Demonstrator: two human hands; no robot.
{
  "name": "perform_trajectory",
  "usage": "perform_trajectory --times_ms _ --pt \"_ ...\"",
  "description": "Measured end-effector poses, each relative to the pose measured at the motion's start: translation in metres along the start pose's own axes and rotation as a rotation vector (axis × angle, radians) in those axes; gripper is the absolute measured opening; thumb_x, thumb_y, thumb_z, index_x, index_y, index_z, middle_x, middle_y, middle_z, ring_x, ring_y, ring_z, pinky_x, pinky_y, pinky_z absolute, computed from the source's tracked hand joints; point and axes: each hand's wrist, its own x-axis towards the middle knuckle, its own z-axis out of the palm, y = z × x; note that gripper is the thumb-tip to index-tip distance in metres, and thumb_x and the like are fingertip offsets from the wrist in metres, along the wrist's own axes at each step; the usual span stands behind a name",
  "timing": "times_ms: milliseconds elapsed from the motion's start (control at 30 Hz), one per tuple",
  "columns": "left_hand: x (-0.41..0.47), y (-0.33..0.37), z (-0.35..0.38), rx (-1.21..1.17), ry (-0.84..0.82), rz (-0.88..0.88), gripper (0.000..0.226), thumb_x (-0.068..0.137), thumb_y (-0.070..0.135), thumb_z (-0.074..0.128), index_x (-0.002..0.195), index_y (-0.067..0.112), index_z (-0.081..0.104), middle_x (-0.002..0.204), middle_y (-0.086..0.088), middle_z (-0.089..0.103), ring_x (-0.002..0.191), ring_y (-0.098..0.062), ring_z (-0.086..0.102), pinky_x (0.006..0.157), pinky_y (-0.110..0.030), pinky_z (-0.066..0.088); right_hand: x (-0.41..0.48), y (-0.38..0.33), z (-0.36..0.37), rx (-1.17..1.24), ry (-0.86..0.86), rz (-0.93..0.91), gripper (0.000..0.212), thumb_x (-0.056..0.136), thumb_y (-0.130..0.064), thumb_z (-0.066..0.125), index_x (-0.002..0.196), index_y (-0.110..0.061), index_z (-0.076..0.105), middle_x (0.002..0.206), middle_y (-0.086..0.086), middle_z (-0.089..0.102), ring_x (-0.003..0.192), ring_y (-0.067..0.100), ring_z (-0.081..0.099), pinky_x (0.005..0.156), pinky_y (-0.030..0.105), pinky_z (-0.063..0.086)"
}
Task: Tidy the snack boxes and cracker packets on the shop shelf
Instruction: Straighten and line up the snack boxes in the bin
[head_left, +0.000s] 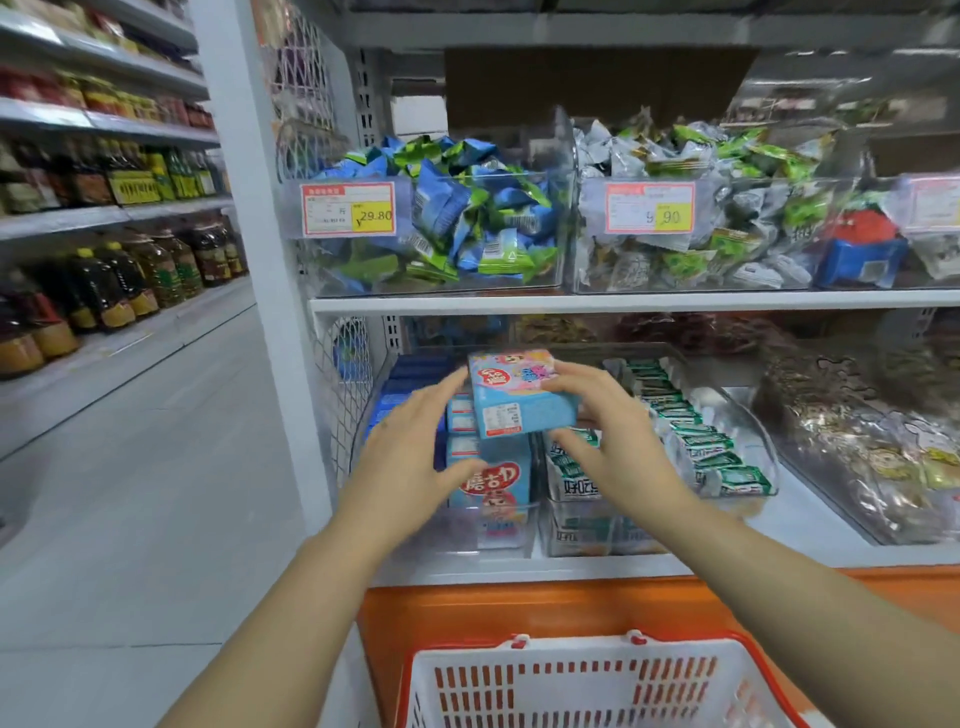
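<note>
Right grip (618, 441) curled round the right end of the blue snack box (519, 400): fingers over its top edge, thumb tucked beneath. Left grip (410, 447) laid against the box's left end, fingers nearly straight and touching it, thumb spread wide below. Pressing rather than clasping, though blurred at the fingertips.

Box held tilted between the two, printed face upward and label side toward the camera, just above the stacked blue boxes (491, 483) of the same kind. Those boxes piled inside a clear bin (498, 543) at the left end of the lower shelf (810, 525), next to a white wire mesh panel (343, 395).

Just right of that bin, touching or nearly so, a second clear bin (587, 540) packed with green-and-white cracker packets (696, 436), set on edge in rows running back into the shelf. Farther right, clear bags of brown snacks (857, 441).

Above, on the upper shelf (623, 301), a clear tub heaped with blue-and-green wrapped sweets (467, 223) and fronted by a price tag (348, 209). Beside it, a tub of silver-and-green wrapped packets (727, 208) with a second price tag (649, 207).

Below the lower shelf, an orange ledge (519, 608); in front of it, at the bottom of the view, a red-and-white basket (597, 686). Across the aisle to the left, shelves of dark oil bottles (119, 280).
</note>
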Motion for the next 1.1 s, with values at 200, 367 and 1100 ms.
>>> perform_trajectory --times_ms 200,367,1100 --pt "0.018 -0.037 -0.005 0.296 -0.252 0.027 0.069 0.076 0.061 0.063 0.139 0.043 0.039 0.147 0.016 0.035 0.141 -0.012 0.02 0.116 -0.045 0.016 0.056 0.03 0.039 -0.031 0.014 0.094 0.043 0.082 0.002 0.066 0.121 -0.014 0.056 0.119 -0.004 0.051 0.113 0.018 0.053 0.095 0.039 0.049" --pt "0.025 -0.049 0.004 0.343 -0.337 0.022 0.069 0.079 0.061 0.061 0.14 0.043 0.036 0.151 0.02 0.028 0.143 -0.008 0.012 0.118 -0.046 0.006 0.091 0.055 0.055 -0.161 -0.066 0.198 0.045 0.089 -0.018 0.064 0.132 -0.022 0.051 0.119 0.007 0.063 0.107 0.025 0.059 0.09 0.036 0.049" --pt "0.03 -0.055 0.025 0.384 -0.275 0.075 0.064 0.085 0.052 0.06 0.141 0.037 0.033 0.141 0.017 0.032 0.135 -0.007 0.025 0.119 -0.044 -0.001 0.087 0.064 0.052 -0.176 -0.32 0.378 0.045 0.097 -0.027 0.05 0.14 -0.018 0.045 0.14 -0.001 0.049 0.129 0.019 0.046 0.102 0.027 0.036"
